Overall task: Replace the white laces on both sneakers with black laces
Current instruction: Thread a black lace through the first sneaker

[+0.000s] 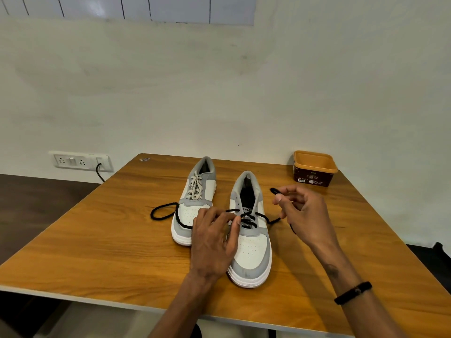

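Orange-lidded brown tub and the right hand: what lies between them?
Head view: only bare wooden table between the tub and the right hand, which pinches the black lace tip.

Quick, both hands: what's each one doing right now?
Left hand: pinches the black lace at the eyelets of the near grey-and-white sneaker.
Right hand: pinches that same lace's free tip, lifted beside the sneaker.

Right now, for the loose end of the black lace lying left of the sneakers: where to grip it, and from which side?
Probably at the loop of the black lace on the bare table, left of the white-laced sneaker. Come from above and the left: the loop lies flat and clear there, whereas nearer in the lace crosses that shoe's toe and runs under the left hand. A fingertip pinch grip suits a thin cord.
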`<move>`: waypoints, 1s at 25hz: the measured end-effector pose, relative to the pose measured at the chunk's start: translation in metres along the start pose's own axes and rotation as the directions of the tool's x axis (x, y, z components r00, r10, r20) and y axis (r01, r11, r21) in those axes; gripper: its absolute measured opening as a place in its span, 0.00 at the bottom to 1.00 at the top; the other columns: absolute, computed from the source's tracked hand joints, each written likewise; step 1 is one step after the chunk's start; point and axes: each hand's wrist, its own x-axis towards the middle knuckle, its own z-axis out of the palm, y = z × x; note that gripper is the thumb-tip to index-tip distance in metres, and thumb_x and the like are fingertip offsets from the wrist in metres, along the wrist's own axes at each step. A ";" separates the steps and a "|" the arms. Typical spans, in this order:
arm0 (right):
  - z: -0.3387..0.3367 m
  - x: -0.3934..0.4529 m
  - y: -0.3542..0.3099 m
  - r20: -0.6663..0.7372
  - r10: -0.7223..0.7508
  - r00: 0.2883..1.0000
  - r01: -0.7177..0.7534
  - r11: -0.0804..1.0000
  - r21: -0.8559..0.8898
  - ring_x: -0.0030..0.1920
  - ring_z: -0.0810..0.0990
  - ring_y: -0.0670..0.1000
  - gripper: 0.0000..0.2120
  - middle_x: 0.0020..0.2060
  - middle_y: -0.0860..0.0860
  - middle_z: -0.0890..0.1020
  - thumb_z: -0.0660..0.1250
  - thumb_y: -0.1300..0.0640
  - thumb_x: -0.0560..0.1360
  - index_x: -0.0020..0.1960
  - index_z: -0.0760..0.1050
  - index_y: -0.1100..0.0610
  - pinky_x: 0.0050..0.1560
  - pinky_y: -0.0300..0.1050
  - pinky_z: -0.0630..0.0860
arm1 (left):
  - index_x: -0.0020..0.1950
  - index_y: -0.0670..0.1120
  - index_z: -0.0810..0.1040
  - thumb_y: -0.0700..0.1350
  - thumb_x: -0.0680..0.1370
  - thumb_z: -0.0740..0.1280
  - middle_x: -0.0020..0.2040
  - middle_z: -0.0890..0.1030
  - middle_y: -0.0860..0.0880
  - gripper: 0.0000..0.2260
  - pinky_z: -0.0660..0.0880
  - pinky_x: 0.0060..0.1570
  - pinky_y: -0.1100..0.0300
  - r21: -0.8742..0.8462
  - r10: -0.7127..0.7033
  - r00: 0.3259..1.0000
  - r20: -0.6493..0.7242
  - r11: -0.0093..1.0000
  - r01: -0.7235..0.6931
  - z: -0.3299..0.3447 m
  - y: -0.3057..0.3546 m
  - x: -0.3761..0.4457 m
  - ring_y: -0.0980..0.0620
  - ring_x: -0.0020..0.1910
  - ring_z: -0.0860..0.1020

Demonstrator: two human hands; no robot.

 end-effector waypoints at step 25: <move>0.010 -0.009 -0.024 0.327 -0.065 0.943 -0.025 0.964 0.265 0.47 0.86 0.47 0.06 0.44 0.50 0.87 0.72 0.57 0.80 0.56 0.85 0.52 0.49 0.41 0.83 | 0.73 0.52 0.76 0.62 0.83 0.64 0.54 0.78 0.56 0.22 0.73 0.54 0.59 -0.103 0.010 0.996 0.094 0.995 -0.001 -0.007 0.009 0.001 0.55 0.54 0.73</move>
